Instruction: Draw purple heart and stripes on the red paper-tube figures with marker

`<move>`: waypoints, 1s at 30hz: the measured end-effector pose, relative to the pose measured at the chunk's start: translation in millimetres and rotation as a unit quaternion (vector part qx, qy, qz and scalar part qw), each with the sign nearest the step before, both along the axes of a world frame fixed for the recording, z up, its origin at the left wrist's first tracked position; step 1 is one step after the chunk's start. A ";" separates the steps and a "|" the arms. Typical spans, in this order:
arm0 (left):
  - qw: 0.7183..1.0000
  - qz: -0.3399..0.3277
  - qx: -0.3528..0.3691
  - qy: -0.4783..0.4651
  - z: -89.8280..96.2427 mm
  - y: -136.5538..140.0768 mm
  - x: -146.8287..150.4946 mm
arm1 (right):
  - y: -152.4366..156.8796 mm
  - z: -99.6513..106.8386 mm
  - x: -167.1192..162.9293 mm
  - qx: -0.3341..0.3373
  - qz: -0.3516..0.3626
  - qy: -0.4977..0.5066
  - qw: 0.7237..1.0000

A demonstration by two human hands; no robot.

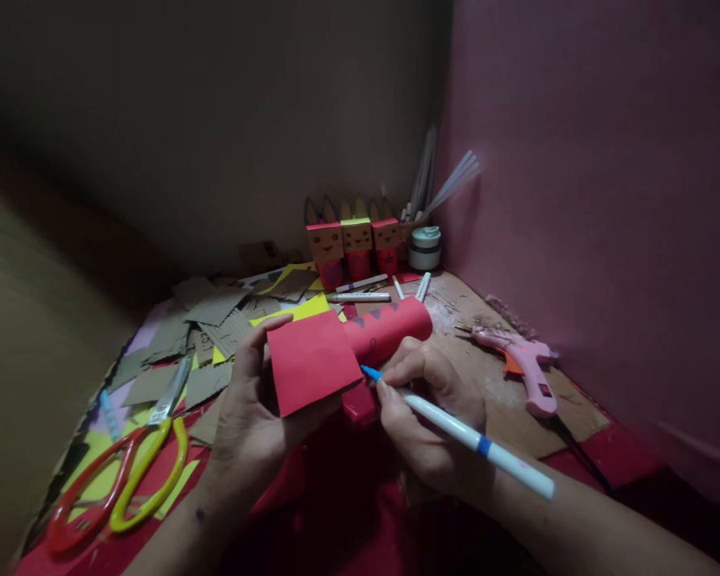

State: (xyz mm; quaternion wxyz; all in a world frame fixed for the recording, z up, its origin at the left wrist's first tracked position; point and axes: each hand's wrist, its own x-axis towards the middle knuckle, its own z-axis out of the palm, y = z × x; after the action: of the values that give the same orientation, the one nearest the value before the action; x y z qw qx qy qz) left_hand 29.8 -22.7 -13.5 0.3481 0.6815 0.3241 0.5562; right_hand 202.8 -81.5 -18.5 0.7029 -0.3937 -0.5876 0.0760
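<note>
My left hand (249, 400) is closed around a red paper figure (315, 360), made of a square box head joined to a red paper tube (396, 324). Dark triangles are drawn along the tube, which points away to the right. In my right hand (435, 416) is a blue felt-tip marker (474, 436), gripped like a pen. Its blue tip is at the tube near the box's right corner; whether it touches the paper I cannot tell. Below the tube, a small glossy red object (360, 404) shows partly.
Scissors (150, 448) with red and yellow handles lie left among cardboard scraps (207, 312). Three box-headed figures (357, 240) stand at the back beside a pale green container (425, 248) and glue sticks (456, 184). Markers (360, 297) lie before them. A pink glue gun (528, 364) rests right.
</note>
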 end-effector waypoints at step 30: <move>1.000 0.005 -0.013 -0.002 -0.6 -0.1 1.3 | -0.5 10.8 8.2 -0.035 -0.047 0.036 0.998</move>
State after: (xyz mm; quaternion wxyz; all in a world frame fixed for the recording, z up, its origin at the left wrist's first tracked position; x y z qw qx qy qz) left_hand 31.1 -22.8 -14.0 0.3544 0.6747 0.3337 0.5548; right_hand 211.1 -82.0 -7.7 0.7124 -0.4422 -0.5394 0.0778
